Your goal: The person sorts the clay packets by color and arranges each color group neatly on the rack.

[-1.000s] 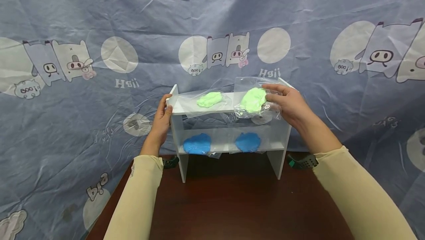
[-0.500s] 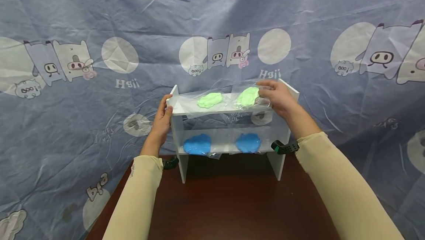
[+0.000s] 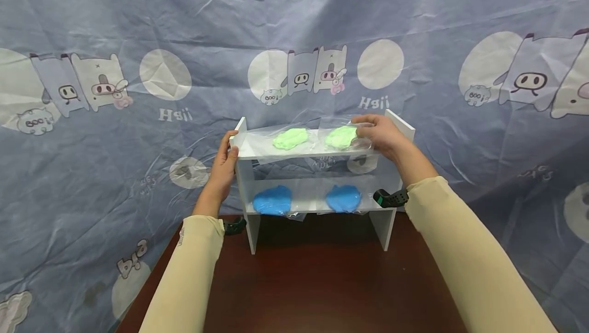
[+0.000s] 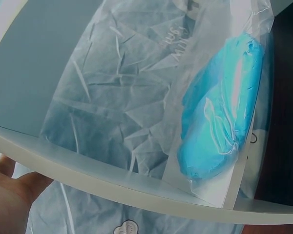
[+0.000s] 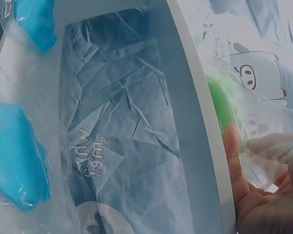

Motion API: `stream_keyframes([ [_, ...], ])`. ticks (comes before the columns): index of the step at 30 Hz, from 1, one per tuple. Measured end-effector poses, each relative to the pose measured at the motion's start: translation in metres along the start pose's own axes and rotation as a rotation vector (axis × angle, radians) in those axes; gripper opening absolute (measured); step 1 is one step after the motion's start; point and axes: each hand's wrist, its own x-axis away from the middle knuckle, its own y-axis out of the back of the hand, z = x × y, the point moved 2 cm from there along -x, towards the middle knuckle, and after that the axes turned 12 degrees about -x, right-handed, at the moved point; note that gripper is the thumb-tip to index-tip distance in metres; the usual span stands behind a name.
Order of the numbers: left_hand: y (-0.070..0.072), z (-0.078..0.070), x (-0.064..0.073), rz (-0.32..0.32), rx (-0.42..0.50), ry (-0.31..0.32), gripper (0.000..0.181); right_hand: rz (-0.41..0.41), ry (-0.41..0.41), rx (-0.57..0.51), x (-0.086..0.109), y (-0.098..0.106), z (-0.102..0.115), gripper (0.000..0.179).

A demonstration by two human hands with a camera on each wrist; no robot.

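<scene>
A small white two-tier shelf unit (image 3: 242, 184) stands on the table. On its top board, at the left, lies a clear bag with a light green clay-like lump (image 3: 290, 138). A second bag of green clay (image 3: 340, 137) lies to the right, its right side between the thumb and fingers of my right hand (image 3: 384, 136). My left hand (image 3: 224, 167) grips the left side panel near its top; in the left wrist view, the left hand (image 4: 14, 195) shows at the panel's edge. Two bagged blue lumps (image 3: 272, 200) lie on the lower board.
Dark reddish-brown table (image 3: 303, 287) extends in front of the unit. A blue-grey cloth (image 3: 202, 26) printed with cartoon pigs hangs close behind and on both sides. The right side panel (image 3: 399, 126) rises beside my right hand.
My right hand has moved left and slightly down with the bag of green clay, which has gone from upright to lying on the top board. The left hand has stayed put.
</scene>
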Motion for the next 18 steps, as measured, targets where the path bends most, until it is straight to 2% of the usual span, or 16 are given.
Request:
stream_keyframes([
  [10,-0.0014,0.0000,0.0004,0.010,0.032,-0.005,0.044,-0.037,0.021,0.090,0.0054,0.0043,0.0037,0.045],
  [14,-0.0005,0.0006,0.0011,0.012,0.024,0.006,0.045,-0.061,0.053,0.191,0.0061,0.0050,0.0043,0.045],
  [18,0.0000,0.0012,0.0001,0.015,0.019,0.008,0.045,-0.136,0.081,0.362,0.0075,0.0079,0.0057,0.043],
])
